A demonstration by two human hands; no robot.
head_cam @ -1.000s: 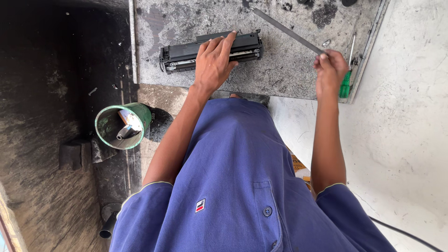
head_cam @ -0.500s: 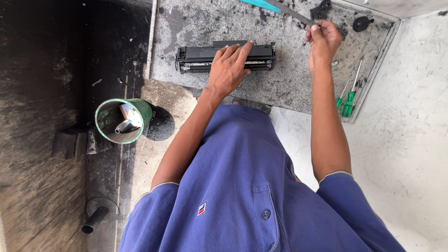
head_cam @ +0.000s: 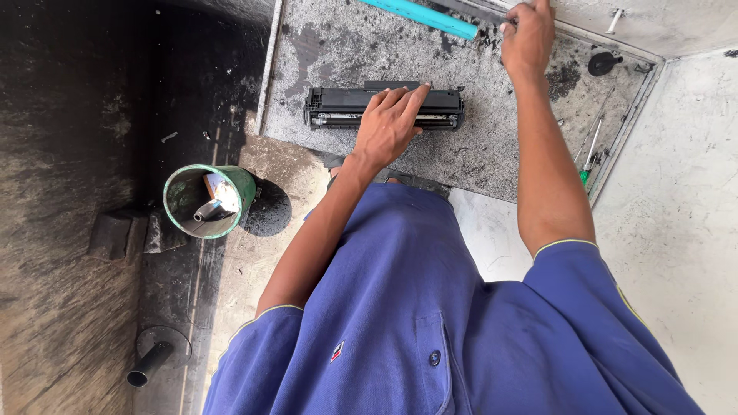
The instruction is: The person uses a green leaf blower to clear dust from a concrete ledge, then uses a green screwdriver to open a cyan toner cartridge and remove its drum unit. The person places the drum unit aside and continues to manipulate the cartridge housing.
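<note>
A green cup [head_cam: 209, 201] stands on the dark floor, then the left hand [head_cam: 389, 127] lies flat, fingers together, on 1 black toner cartridge [head_cam: 337, 108] on the grey stained board [head_cam: 500, 157], and the right hand [head_cam: 527, 37] grips a thin dark rod [head_cam: 470, 11] beside a teal roller [head_cam: 419, 16].

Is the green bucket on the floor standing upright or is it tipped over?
Upright. The green bucket shows its round open rim to the head camera, with a grey tube and paper scraps lying inside; nothing has spilled beside it.

Green bucket [head_cam: 209, 201] on sooty floor — black pipe [head_cam: 149, 363] below, screwdrivers [head_cam: 590, 150] at slab edge.
</note>
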